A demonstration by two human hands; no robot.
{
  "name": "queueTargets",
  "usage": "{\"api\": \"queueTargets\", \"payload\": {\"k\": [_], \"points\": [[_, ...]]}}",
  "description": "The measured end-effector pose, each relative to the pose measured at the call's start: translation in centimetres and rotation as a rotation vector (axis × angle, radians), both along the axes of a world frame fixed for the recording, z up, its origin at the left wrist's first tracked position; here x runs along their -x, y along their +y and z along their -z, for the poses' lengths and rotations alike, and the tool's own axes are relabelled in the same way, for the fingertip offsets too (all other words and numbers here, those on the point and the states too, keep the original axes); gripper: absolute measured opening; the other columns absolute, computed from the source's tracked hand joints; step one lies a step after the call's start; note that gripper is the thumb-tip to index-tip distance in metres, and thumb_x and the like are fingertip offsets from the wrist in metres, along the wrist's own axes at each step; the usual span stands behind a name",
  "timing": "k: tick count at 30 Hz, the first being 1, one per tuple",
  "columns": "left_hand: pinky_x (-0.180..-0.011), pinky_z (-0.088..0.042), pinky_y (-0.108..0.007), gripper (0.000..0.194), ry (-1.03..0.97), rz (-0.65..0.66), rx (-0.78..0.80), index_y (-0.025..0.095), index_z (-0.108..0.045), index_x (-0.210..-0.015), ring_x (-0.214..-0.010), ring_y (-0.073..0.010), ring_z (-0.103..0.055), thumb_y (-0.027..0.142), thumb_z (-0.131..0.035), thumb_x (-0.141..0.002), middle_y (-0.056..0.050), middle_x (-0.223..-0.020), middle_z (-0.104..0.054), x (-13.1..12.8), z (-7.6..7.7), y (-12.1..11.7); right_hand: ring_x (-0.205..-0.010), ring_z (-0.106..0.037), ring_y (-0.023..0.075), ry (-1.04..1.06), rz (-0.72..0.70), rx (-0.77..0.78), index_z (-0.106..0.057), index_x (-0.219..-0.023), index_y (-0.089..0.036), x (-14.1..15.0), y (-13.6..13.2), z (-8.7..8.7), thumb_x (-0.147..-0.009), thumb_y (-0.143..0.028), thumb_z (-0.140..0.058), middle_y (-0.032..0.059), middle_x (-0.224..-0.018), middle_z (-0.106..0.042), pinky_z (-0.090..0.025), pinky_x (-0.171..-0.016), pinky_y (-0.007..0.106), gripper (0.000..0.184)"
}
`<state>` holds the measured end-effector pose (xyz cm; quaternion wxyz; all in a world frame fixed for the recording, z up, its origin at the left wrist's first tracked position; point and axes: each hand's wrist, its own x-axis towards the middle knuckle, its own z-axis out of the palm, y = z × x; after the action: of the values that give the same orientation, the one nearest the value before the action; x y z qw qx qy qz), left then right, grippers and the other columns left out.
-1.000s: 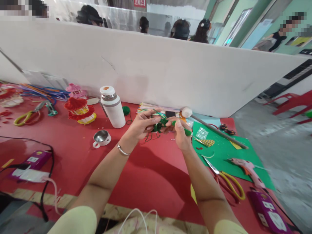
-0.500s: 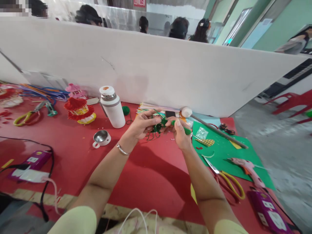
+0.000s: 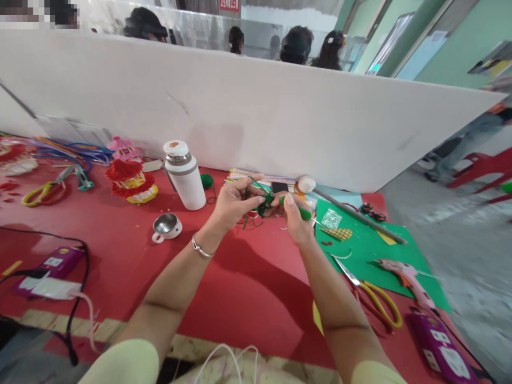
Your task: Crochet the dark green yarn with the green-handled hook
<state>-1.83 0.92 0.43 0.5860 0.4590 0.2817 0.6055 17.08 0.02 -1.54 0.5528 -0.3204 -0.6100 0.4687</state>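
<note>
My left hand [image 3: 236,201] pinches a small piece of dark green crochet work [image 3: 264,204], with green yarn running up over its fingers. In my right hand [image 3: 296,216] is a crochet hook with a green handle [image 3: 304,213]; its thin metal end sticks out to the right, and the working tip is hidden at the yarn. Both hands meet above the red table, fingertips close together. Loose strands of yarn [image 3: 250,223] hang below the left hand. A green ball of yarn [image 3: 206,181] lies behind, beside the white thermos [image 3: 186,178].
A metal cup [image 3: 167,226] stands left. Red and yellow crafts [image 3: 130,181] and scissors [image 3: 42,194] lie farther left. On the right are a green sheet [image 3: 416,250], yellow-handled scissors [image 3: 378,304], a pink glue gun [image 3: 410,280] and a purple power strip [image 3: 442,346]. A white partition [image 3: 280,117] stands behind.
My left fingers have shifted slightly on the crochet work, and the yarn above them is lifted a little. The hook has moved slightly left. A person at far right has moved.
</note>
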Motion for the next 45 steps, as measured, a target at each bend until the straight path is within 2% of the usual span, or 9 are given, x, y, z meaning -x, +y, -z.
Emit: {"api": "queueTargets", "payload": {"k": [5, 10, 13, 18, 24, 30, 37, 41, 45], "points": [[-0.058, -0.048, -0.021, 0.057, 0.044, 0.022, 0.007, 0.016, -0.079, -0.119, -0.062, -0.0101, -0.063, 0.018, -0.093, -0.064, 0.0, -0.074, -0.073, -0.3, 0.1, -0.2, -0.065, -0.071, 0.0187, -0.089, -0.059, -0.067, -0.071, -0.087, -0.022, 0.0, -0.3, -0.6, -0.102, -0.06, -0.053, 0.0035, -0.078, -0.072, -0.061, -0.061, 0.034, 0.045], [-0.058, -0.048, -0.019, 0.055, 0.145, -0.205, -0.053, 0.017, -0.08, -0.115, -0.073, -0.0124, -0.067, 0.012, -0.091, -0.061, -0.002, -0.082, -0.076, -1.1, 0.3, -0.6, -0.084, -0.069, 0.0202, -0.295, 0.277, -0.359, -0.069, -0.091, -0.024, 0.8, -0.5, -0.2, -0.105, -0.049, -0.053, 0.0067, -0.091, -0.072, -0.061, -0.081, 0.036, 0.032], [-0.049, -0.043, -0.019, 0.05, 0.032, -0.03, 0.057, 0.017, -0.08, -0.113, -0.061, -0.0101, -0.063, 0.02, -0.092, -0.064, -0.003, -0.082, -0.076, -0.8, 0.0, -0.6, -0.099, -0.07, 0.0235, -0.258, 0.301, -0.462, -0.068, -0.092, -0.025, 1.4, -0.4, 0.6, -0.104, -0.049, -0.054, 0.0088, -0.098, -0.072, -0.059, -0.093, 0.042, 0.03], [-0.038, -0.019, -0.018, 0.048, -0.001, 0.283, 0.192, 0.016, -0.082, -0.108, -0.04, -0.001, -0.037, 0.022, -0.094, -0.062, 0.002, -0.066, -0.066, 0.5, -0.2, -0.2, -0.069, -0.072, 0.0206, 0.125, -0.17, -0.023, -0.064, -0.076, -0.022, 0.7, 1.2, 1.3, -0.098, -0.067, -0.051, 0.0064, -0.082, -0.072, -0.061, -0.058, 0.034, 0.052], [-0.041, -0.027, -0.02, 0.042, 0.208, 0.28, 0.087, 0.015, -0.083, -0.104, -0.048, -0.0053, -0.047, 0.022, -0.092, -0.063, -0.001, -0.071, -0.068, 1.1, -0.2, -0.1, -0.044, -0.067, 0.0177, 0.174, -0.554, 0.201, -0.073, -0.071, -0.015, -1.6, 2.9, 1.1, -0.088, -0.054, -0.072, 0.0043, -0.066, -0.072, -0.055, -0.042, 0.029, 0.043], [-0.056, -0.043, -0.024, 0.007, 0.448, -0.016, -0.161, 0.015, -0.076, -0.071, -0.061, -0.0111, -0.055, 0.016, -0.083, -0.068, -0.003, -0.069, -0.066, 1.0, -0.2, -0.3, -0.068, -0.076, 0.0194, -0.069, -0.395, 0.061, -0.079, -0.092, -0.015, -3.3, 2.0, -0.2, -0.099, -0.047, -0.063, 0.0078, -0.089, -0.078, -0.067, -0.066, 0.036, 0.037], [-0.05, -0.029, -0.021, 0.022, 0.447, -0.279, -0.162, 0.017, -0.081, -0.089, -0.054, -0.0066, -0.042, 0.015, -0.082, -0.068, 0.002, -0.069, -0.067, -0.6, -0.1, -1.2, -0.098, -0.073, 0.0245, -0.607, 0.064, -0.626, -0.072, -0.098, -0.022, -1.7, 0.6, -0.9, -0.105, -0.034, -0.053, 0.0123, -0.104, -0.074, -0.062, -0.088, 0.042, 0.024], [-0.042, -0.023, -0.02, 0.04, 0.084, 0.003, 0.134, 0.016, -0.081, -0.101, -0.045, -0.0038, -0.039, 0.024, -0.091, -0.063, 0.002, -0.067, -0.065, -0.4, -0.7, -0.9, -0.114, -0.07, 0.0285, -0.665, 0.304, -0.786, -0.068, -0.114, -0.025, -0.4, 0.5, 0.8, -0.101, -0.033, -0.062, 0.0149, -0.121, -0.072, -0.061, -0.1, 0.047, 0.016], [-0.039, -0.017, -0.02, 0.038, 0.075, 0.23, 0.243, 0.013, -0.083, -0.095, -0.041, -0.0026, -0.037, 0.024, -0.092, -0.059, 0.002, -0.06, -0.062, 0.8, -1.1, -0.3, -0.11, -0.072, 0.0262, -0.634, 0.163, -0.825, -0.069, -0.115, -0.028, -1.2, 0.8, 0.5, -0.101, -0.032, -0.062, 0.0114, -0.119, -0.073, -0.063, -0.096, 0.045, 0.016]]}}
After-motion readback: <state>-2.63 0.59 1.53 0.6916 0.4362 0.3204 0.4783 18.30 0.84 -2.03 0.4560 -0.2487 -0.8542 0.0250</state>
